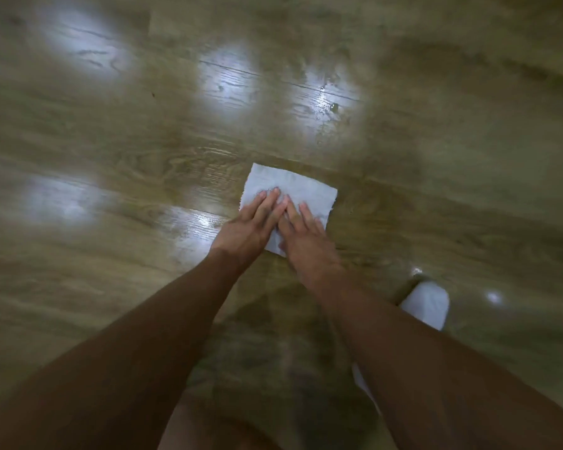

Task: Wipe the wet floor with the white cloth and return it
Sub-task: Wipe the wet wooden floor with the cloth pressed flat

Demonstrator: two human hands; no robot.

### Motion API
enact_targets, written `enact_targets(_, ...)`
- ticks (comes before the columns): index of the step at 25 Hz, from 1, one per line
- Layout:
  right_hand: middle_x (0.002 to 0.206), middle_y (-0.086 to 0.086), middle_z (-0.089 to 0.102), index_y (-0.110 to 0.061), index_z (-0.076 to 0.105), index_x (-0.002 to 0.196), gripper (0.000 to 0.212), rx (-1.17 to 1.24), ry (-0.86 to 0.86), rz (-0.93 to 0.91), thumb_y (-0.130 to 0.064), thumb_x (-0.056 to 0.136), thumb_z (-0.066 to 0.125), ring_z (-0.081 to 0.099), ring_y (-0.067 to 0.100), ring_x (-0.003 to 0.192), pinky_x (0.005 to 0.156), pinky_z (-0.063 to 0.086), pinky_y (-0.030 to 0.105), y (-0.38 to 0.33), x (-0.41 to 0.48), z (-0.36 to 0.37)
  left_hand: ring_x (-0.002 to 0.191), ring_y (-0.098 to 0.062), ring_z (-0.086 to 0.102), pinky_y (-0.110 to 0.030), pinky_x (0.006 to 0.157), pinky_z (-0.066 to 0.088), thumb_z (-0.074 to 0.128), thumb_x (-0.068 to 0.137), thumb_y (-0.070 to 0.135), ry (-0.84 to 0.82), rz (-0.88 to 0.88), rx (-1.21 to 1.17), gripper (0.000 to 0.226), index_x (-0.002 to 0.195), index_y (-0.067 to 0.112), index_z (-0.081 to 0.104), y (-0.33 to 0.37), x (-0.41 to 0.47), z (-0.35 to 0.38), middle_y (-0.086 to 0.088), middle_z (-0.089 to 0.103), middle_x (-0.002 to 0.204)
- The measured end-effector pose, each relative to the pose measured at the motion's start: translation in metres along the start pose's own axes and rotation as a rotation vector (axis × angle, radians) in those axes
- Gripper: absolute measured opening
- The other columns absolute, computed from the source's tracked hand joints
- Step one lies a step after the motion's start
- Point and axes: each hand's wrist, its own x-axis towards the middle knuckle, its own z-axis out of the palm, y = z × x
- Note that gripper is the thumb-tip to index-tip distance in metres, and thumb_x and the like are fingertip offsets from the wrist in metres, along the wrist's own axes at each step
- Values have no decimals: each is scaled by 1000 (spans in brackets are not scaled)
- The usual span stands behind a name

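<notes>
A white cloth [301, 189], folded to a rough square, lies flat on the wooden floor [117, 131] in the middle of the view. Both my hands press down on its near half with straight fingers. My left hand [252, 222] covers the cloth's left side and my right hand [301, 230] its right side, the fingers meeting in the middle. Wet, shiny droplets [327, 103] glisten on the boards beyond the cloth, and a wet sheen [197, 222] shows just left of my left hand.
A white object [428, 303] sits on the floor to the right, partly behind my right forearm; the blur hides what it is. Bright light reflections spot the boards. Wood-grain flooring extends all around.
</notes>
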Motion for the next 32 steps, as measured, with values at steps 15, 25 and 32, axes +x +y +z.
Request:
enact_targets(15, 161, -3, -17, -23, -6, 154, 71, -288, -8, -392, -24, 101, 41, -12, 35, 147, 116, 1, 56, 23, 27, -9, 149, -14, -8, -31, 120, 10, 30, 101, 21, 230, -668, -526, 66, 153, 12, -9, 65, 10, 11, 1, -14, 161)
enact_targets(25, 162, -11, -7, -39, -5, 152, 58, -524, 93, -805, -43, 102, 23, -9, 31, 148, 115, -3, 56, 27, 109, -44, 149, -25, -8, -40, 122, 3, 29, 101, 24, 504, -925, -607, 65, 152, 3, -5, 49, 27, 30, -12, -8, 161)
enact_targets(32, 159, -19, -8, -33, -1, 154, 61, -428, 147, -844, -38, 96, 17, -16, 15, 146, 114, -15, 38, 46, 44, 27, 149, -25, -10, -38, 122, 0, 24, 101, 28, 465, -931, -550, 65, 151, 0, -6, 97, -15, 81, -15, -10, 160)
